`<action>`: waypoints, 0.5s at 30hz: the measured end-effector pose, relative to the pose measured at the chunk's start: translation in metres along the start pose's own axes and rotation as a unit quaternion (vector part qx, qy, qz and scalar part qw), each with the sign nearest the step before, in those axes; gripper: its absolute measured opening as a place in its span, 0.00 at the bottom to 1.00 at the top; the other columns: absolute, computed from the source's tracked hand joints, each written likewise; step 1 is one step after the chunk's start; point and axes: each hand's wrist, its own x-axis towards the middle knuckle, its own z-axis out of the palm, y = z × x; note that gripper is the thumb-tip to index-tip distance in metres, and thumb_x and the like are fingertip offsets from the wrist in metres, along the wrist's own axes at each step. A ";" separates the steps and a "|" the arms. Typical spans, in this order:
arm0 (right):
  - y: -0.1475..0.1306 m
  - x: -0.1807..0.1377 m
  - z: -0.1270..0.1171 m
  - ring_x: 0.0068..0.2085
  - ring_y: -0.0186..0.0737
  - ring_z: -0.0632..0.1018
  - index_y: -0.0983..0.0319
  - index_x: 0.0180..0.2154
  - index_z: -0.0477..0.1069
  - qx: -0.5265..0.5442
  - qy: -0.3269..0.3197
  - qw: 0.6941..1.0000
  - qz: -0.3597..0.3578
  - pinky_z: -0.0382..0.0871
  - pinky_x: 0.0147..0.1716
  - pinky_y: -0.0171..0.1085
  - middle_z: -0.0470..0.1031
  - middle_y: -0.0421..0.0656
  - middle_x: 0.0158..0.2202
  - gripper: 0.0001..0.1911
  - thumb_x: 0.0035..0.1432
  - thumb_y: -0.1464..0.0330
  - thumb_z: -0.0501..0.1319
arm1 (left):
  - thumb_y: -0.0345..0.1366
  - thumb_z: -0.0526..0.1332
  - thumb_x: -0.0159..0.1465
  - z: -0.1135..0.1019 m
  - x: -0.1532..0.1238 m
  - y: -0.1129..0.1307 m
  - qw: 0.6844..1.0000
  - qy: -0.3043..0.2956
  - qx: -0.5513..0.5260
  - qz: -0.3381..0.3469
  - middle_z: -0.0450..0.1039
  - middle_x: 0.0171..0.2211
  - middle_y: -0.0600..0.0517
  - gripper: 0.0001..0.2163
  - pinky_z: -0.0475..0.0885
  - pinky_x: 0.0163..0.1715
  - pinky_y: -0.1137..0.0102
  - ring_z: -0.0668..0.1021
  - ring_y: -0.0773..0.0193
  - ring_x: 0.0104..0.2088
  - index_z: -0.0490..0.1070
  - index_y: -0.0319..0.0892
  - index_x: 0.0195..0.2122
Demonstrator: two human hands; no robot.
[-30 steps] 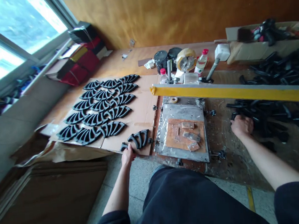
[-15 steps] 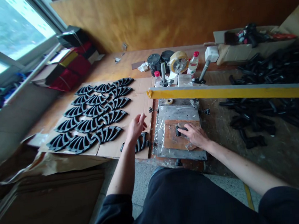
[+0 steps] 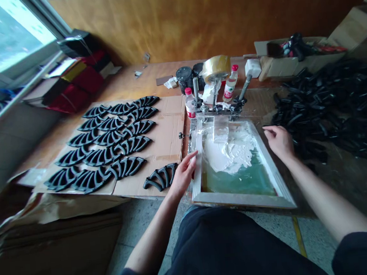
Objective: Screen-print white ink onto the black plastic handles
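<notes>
A metal-framed printing screen [image 3: 203,186] lies flat on the bench in front of me, with white ink [image 3: 230,152] spread over its green mesh. My left hand [image 3: 184,174] grips the frame's left rail. My right hand [image 3: 278,140] rests at the frame's right rail, fingers curled over its edge. A flat squeegee blade [image 3: 220,128] lies in the ink near the hinge end. Just left of my left hand lies one black fan-shaped plastic part [image 3: 161,177] on cardboard.
Rows of black fan-shaped parts [image 3: 106,135] cover a cardboard sheet [image 3: 167,134] on the left. A big heap of black parts [image 3: 331,103] fills the right. Bottles [image 3: 189,103], black pots [image 3: 184,77], a tape roll [image 3: 215,67] and cartons [image 3: 289,62] stand behind the screen.
The screen frame, raised before with its yellow edge across the view, now lies down over the plate. My right hand left the part on the plate; both hands moved onto the frame rails.
</notes>
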 end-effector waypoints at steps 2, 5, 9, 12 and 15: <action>-0.018 0.017 0.006 0.43 0.48 0.75 0.64 0.56 0.68 0.014 0.021 0.999 -0.030 0.70 0.45 0.49 0.69 0.54 0.52 0.24 0.60 0.62 0.58 | 0.52 0.58 0.62 0.003 0.003 -0.034 0.999 0.006 0.036 -0.031 0.65 0.23 0.58 0.32 0.59 0.21 0.76 0.63 0.72 0.21 0.58 0.45 0.65; -0.067 0.031 0.030 0.53 0.52 0.71 0.65 0.58 0.65 -0.005 -0.030 0.992 -0.124 0.68 0.51 0.49 0.67 0.54 0.57 0.32 0.52 0.64 0.66 | 0.48 0.58 0.63 0.007 0.014 -0.067 0.988 0.033 0.138 -0.053 0.64 0.22 0.59 0.31 0.60 0.23 0.76 0.65 0.71 0.22 0.55 0.48 0.67; -0.109 0.015 0.053 0.43 0.47 0.75 0.61 0.41 0.74 -0.069 -0.189 0.970 -0.134 0.70 0.41 0.41 0.77 0.46 0.38 0.10 0.54 0.69 0.65 | 0.48 0.56 0.64 0.007 0.022 -0.079 0.978 0.031 0.197 -0.053 0.66 0.23 0.58 0.29 0.61 0.25 0.75 0.67 0.69 0.23 0.57 0.51 0.66; -0.107 -0.018 0.048 0.40 0.43 0.76 0.61 0.36 0.74 -0.061 -0.246 0.946 -0.204 0.67 0.38 0.37 0.77 0.44 0.36 0.07 0.56 0.75 0.59 | 0.50 0.56 0.64 0.005 0.022 -0.081 0.979 0.024 0.196 -0.050 0.67 0.23 0.58 0.29 0.61 0.26 0.75 0.68 0.68 0.24 0.58 0.51 0.65; -0.094 -0.041 0.031 0.41 0.40 0.76 0.61 0.38 0.75 -0.013 -0.289 0.905 -0.313 0.66 0.39 0.35 0.78 0.44 0.38 0.15 0.53 0.80 0.56 | 0.50 0.56 0.64 0.004 0.021 -0.082 0.981 0.029 0.188 -0.048 0.68 0.24 0.57 0.28 0.62 0.26 0.75 0.68 0.68 0.24 0.59 0.52 0.65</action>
